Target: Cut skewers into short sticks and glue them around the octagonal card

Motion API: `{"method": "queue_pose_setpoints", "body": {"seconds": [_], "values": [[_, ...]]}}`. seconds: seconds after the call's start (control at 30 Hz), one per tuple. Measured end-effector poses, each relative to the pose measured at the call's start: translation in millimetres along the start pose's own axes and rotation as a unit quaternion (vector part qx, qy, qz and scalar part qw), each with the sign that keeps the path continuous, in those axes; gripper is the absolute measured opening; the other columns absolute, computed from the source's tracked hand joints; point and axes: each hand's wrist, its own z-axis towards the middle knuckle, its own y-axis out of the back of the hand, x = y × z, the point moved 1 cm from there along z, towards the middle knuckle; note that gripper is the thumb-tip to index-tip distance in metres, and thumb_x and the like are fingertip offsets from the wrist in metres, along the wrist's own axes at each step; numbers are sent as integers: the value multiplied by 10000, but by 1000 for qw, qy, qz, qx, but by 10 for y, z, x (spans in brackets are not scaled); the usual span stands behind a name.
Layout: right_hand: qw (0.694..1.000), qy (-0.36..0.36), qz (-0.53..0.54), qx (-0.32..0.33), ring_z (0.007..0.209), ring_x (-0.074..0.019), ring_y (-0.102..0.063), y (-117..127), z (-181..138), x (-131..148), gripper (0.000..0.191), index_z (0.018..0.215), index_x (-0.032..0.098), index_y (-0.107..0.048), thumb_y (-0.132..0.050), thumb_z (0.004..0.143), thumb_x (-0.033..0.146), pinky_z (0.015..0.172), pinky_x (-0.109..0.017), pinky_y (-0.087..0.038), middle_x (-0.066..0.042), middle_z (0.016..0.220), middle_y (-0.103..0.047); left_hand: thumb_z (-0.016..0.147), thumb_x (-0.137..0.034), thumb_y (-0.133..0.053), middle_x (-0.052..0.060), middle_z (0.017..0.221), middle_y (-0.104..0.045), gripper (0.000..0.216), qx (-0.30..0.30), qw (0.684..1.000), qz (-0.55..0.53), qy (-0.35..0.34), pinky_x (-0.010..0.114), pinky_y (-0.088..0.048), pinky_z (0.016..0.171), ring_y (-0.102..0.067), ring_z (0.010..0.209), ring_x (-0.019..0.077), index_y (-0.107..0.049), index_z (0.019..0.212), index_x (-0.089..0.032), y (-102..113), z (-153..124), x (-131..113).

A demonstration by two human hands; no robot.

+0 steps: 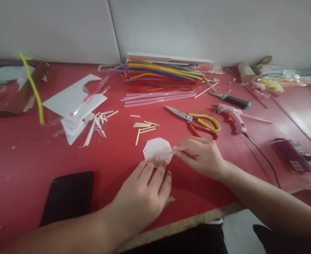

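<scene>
A white octagonal piece (158, 148) with small holes near its corners lies flat on the red table. My left hand (146, 190) rests over its near edge, fingers stretched out and fingertips pressing on it. At the piece's right corner, the thumb and forefinger of my right hand (204, 157) are pinched together. Whatever they hold there is too small to make out. Just beyond the octagon lie several short wooden sticks (146, 125). Scissors (192, 120) with one yellow and one red handle lie beyond my right hand.
A pink glue gun (232, 116), its cord trailing to the right, and a utility knife (232, 100) lie at right. Colourful pipe cleaners (163, 74) are piled at the back. White cut sheet (68, 93) and scraps (98, 125) lie left. A black phone (68, 195) sits nearer.
</scene>
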Motion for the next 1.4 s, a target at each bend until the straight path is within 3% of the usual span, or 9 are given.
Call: {"method": "queue_pose_setpoints", "body": {"seconds": [0.13, 0.47, 1.03, 1.4], "values": [[999, 0, 19, 26, 719, -137, -685, 31, 19, 29, 99, 846, 195, -645, -589, 881, 122, 664, -228, -540, -25, 793, -722, 908, -376, -595, 222, 1208, -666, 353, 2, 1000, -3, 1, 488, -534, 900, -646, 1099, 366, -689, 1075, -80, 10, 1, 4], [999, -28, 20, -5, 680, -137, -684, 31, 25, -15, 73, 807, 200, -658, -636, 875, 216, 635, -232, -535, -14, 754, -726, 908, -379, -586, 200, 1180, -686, 346, 7, 1000, 0, 2, 482, -547, 898, -659, 1081, 356, -692, 1069, -91, 11, 6, 1], [998, -47, 44, 15, 764, -129, -713, 38, 24, 21, 124, 893, 193, -682, -617, 846, 98, 695, -210, -555, -11, 848, -754, 916, -366, -576, 217, 1166, -688, 347, 3, 1000, -7, -2, 498, -562, 878, -661, 1075, 377, -697, 1064, -76, 2, 9, 14], [998, -51, 22, 7, 693, -123, -695, 34, 10, 14, 38, 818, 177, -672, -660, 854, 170, 642, -206, -530, -13, 762, -733, 920, -377, -566, 194, 1190, -684, 345, 7, 1000, -6, 4, 483, -567, 878, -662, 1079, 360, -698, 1072, -97, 21, 6, 22]]}}
